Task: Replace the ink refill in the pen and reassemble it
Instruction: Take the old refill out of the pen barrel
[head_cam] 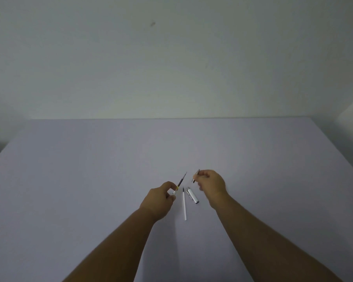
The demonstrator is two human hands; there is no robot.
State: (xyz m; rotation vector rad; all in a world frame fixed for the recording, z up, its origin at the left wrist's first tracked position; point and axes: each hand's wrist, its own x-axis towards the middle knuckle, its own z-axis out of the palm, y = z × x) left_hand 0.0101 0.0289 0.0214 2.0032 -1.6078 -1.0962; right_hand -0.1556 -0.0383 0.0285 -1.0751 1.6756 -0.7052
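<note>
My left hand (161, 198) pinches the lower end of a dark ink refill (181, 181) with a yellow band, its tip pointing up and to the right. My right hand (211, 183) holds a small grey pen piece (195, 176) between its fingertips, a short gap from the refill's tip. On the table between my hands lie a thin white refill (184, 206) with a dark tip and a white pen cap (192, 195) with a metal clip.
The work surface is a pale lilac table (90, 180), with its far edge against a plain white wall (171, 58). Both of my forearms reach in from the bottom of the view.
</note>
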